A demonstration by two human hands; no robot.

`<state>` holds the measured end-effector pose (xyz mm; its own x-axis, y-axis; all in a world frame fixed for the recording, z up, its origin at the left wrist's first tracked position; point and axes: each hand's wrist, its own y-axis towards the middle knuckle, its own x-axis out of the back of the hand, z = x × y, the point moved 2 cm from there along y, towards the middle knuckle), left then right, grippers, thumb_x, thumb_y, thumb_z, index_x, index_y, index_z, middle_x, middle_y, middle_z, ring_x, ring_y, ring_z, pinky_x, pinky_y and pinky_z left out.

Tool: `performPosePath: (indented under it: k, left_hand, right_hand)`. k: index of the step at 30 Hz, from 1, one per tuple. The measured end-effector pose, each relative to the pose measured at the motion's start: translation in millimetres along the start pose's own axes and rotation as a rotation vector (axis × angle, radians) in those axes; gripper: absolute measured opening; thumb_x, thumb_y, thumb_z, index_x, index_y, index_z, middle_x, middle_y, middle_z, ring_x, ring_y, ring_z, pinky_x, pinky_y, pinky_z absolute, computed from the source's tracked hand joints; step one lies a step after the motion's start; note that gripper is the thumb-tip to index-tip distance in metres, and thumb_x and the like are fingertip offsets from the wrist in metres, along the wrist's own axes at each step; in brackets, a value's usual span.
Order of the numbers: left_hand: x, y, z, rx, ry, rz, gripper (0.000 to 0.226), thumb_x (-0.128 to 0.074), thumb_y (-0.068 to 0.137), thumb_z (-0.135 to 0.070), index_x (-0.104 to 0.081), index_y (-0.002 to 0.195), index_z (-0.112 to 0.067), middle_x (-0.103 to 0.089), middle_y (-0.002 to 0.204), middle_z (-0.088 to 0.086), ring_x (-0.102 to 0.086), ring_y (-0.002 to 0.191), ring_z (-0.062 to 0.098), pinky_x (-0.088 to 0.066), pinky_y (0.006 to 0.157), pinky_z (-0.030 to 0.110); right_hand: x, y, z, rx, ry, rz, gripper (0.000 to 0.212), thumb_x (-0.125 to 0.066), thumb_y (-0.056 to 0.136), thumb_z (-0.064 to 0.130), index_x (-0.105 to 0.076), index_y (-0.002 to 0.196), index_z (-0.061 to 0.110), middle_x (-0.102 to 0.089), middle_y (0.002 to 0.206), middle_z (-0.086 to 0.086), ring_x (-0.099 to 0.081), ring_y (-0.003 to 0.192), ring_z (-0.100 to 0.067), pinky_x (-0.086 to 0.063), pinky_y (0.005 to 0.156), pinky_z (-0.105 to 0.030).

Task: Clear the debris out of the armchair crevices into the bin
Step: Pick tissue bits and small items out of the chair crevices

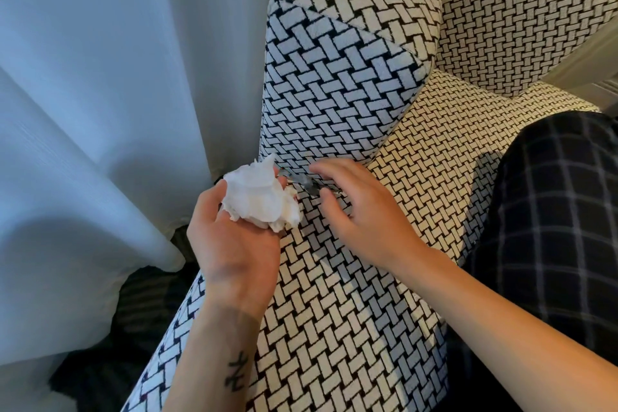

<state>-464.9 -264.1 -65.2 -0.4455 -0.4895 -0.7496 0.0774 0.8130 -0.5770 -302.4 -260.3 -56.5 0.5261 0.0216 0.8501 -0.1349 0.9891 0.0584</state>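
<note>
Close by the curtain (100,110), left hand (234,244) cupping crumpled tissue (261,197), right hand (361,211) loosely spread over armchair (334,94).

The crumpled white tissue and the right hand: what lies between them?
In the head view, a small grey, blurred piece lies between the crumpled white tissue and the right hand, over the woven black-and-white armchair.

The small grey piece (306,185) at the crevice is showing only as a blur, too smeared to name, and the right hand (363,211) is covering part of it. The crumpled tissue (259,199) is hiding the left hand's (234,244) fingertips. The armchair (351,94) is running off the top and bottom edges. The checked trouser leg (551,211) is cutting off at the right edge. Both forearms are leaving the bottom edge.
</note>
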Motion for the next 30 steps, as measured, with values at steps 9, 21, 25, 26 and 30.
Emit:
performPosePath:
  k: [9,21,25,26,30]
  left_hand:
    - [0.7,2.0,-5.9,-0.012,0.011,-0.009,0.051,-0.046,0.098,-0.028,-0.057,0.138,0.000,-0.063,0.137,0.022,-0.063,0.124,0.036,-0.053,0.097,0.038]
    - [3.4,5.5,-6.4,-0.020,0.017,-0.025,0.052,-0.047,0.097,-0.028,-0.056,0.139,0.001,-0.059,0.140,0.025,-0.065,0.111,0.033,-0.048,0.099,0.038]
    - [2.5,3.0,-5.5,-0.018,0.030,-0.017,0.052,-0.046,0.101,-0.037,-0.058,0.135,0.000,-0.064,0.134,0.023,-0.063,0.125,0.033,-0.040,0.115,0.045]
    - [1.4,2.1,-5.7,-0.017,0.041,-0.019,0.052,-0.046,0.101,-0.039,-0.059,0.134,0.000,-0.066,0.132,0.023,-0.062,0.126,0.034,-0.042,0.113,0.045]
    - [-1.0,-0.3,-5.9,-0.014,0.072,-0.041,0.052,-0.046,0.101,-0.041,-0.061,0.133,-0.001,-0.066,0.132,0.022,-0.060,0.128,0.033,-0.051,0.095,0.037]
  right_hand:
    - [-21.2,13.6,11.2,-0.115,-0.030,0.149,0.051,-0.049,0.103,0.022,-0.041,0.154,0.019,-0.041,0.158,0.007,-0.035,0.145,-0.008,-0.018,0.115,-0.015]
    - [-10.5,3.7,4.9,-0.275,-0.022,0.134,0.038,-0.054,0.101,0.031,-0.056,0.139,0.026,-0.062,0.117,-0.003,-0.063,0.079,-0.011,-0.056,0.080,-0.034]
    - [-25.6,7.9,1.0,-0.386,0.053,0.216,0.053,-0.055,0.097,0.047,-0.043,0.147,0.037,-0.037,0.122,0.003,-0.034,0.116,-0.014,-0.031,0.098,-0.028]
    - [-29.0,9.8,0.6,-0.396,0.078,0.192,0.048,-0.055,0.096,0.048,-0.047,0.143,0.038,-0.039,0.120,0.004,-0.031,0.117,-0.015,-0.030,0.098,-0.030]
    - [-40.8,18.2,-1.6,-0.457,0.187,-0.050,0.029,-0.060,0.096,0.046,-0.066,0.121,0.033,-0.051,0.101,0.014,-0.035,0.115,-0.016,-0.035,0.101,-0.033]
